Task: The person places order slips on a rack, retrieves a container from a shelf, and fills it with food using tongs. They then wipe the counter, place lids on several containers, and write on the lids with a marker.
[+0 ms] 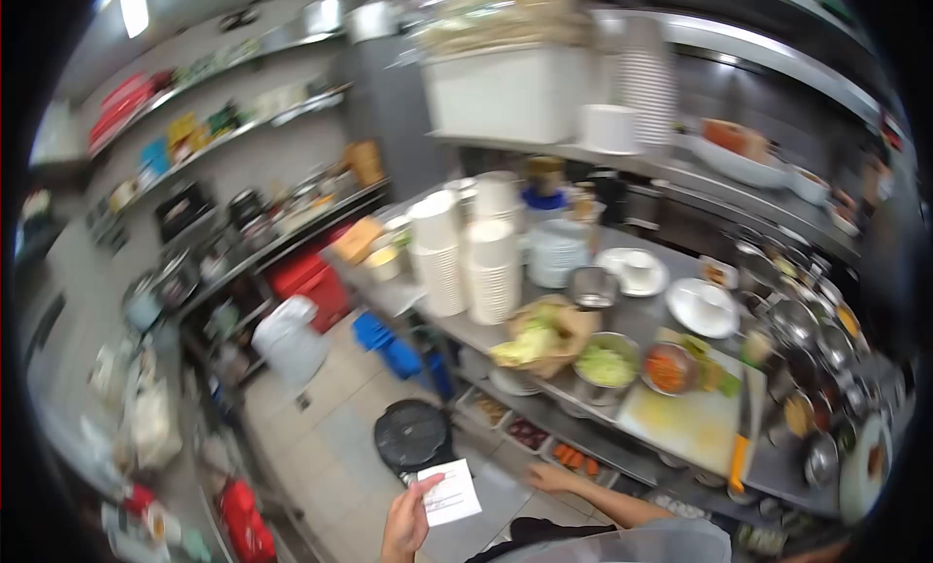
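At the bottom centre my left hand [406, 516] grips a small white paper [450, 493] with printed or written lines, the thumb on top of it. My right hand [552, 477] reaches out near the lower shelf below the counter, just left of a tray of orange pieces [575, 458]. Its fingers are blurred, so whether they are apart or closed is unclear. On the counter above are a bowl of chopped green vegetable [606, 366], a bowl of orange-red pieces [669, 370] and a cutting board [680, 426] with an orange-handled knife [741, 458].
Stacks of white containers [442, 272] and white plates [703, 307] stand on the counter. A black round lid or bin [412, 435] is on the floor, with a white bag [292, 341] and a red crate [316, 281] farther left. Metal bowls crowd the right side.
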A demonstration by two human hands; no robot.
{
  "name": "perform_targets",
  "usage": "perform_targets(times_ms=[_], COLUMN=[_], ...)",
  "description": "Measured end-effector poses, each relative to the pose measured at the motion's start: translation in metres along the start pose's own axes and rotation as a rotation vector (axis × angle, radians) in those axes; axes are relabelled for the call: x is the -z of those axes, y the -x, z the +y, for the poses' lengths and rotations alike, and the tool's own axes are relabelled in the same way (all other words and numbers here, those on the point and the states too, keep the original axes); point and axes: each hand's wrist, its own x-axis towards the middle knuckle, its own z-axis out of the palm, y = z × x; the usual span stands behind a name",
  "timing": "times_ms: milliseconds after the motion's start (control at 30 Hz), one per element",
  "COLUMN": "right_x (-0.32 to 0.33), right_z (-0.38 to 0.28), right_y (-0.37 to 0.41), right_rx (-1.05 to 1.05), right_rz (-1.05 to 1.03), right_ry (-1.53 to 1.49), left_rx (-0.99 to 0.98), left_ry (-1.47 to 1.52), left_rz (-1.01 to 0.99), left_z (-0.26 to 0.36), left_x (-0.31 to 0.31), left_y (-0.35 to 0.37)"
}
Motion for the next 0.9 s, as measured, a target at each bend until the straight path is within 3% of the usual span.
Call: perform_targets(times_ms=[33, 67, 100, 233, 333, 433, 467, 533, 600, 633, 667, 700, 733, 833, 900], right_x=[-0.068, -0.085, -0.093, -0.084, -0.084, -0.105, -0.119, -0.156, -0.193, -0.215, -0.203, -0.212, -0.201, -0.218, -0.192], right_z=[0.083, 0.094, 0.108, 0.135, 0.136, 0.128, 0.124, 0.112, 0.089, 0.069, 0.026, -0.001, -0.048, -0.119, -0.195], right_y=[0.013, 0.041, 0.058, 0.059, 0.001, -0.089, -0.126, -0.209, -0.309, -0.364, -0.414, -0.457, -0.493, -0.577, -0.605], right_rx=[-0.079, -0.277, -0.414, -0.848, -0.962, -0.921, -0.845, -0.637, -0.372, -0.346, -0.367, -0.502, -0.450, -0.325, -0.430], right_rz=[-0.282, -0.589, -0.743, -0.749, -0.710, -0.680, -0.674, -0.635, -0.390, -0.058, -0.119, -0.140, -0.163, -0.284, -0.419], right_ry=[0.116, 0.258, 0.289, 0.174, 0.123, 0.088, 0.083, 0.101, 0.112, 0.041, -0.165, -0.613, -0.830, -0.904, -0.886], left_rx=[0.003, -0.058, -0.090, -0.209, -0.255, -0.145, -0.066, 0.145, 0.225, 0.287, 0.500, 0.654, 0.779, 0.929, 0.942], left_ry=[0.080, -0.024, 0.005, 0.025, 0.036, -0.059, -0.149, -0.535, -0.577, -0.410, -0.527, -0.543, -0.497, -0.336, -0.276], left_rz=[0.027, 0.046, 0.088, 0.207, 0.264, 0.463, 0.617, 0.882, 1.034, 1.150, 1.341, 1.452, 1.517, 1.471, 1.399], left_z=[0.013, 0.023, 0.039, 0.104, 0.145, 0.137, 0.135, 0.092, 0.059, 0.022, -0.001, -0.009, -0.012, -0.010, 0.001], left_x=[0.017, 0.039, 0.055, 0.118, 0.174, 0.281, 0.304, 0.405, 0.455, 0.503, 0.529, 0.543, 0.550, 0.560, 0.576], left_y=[-0.004, -0.009, -0.011, -0.040, -0.080, -0.133, -0.144, -0.145, -0.104, -0.070, -0.038, -0.016, 0.005, 0.029, 0.019])
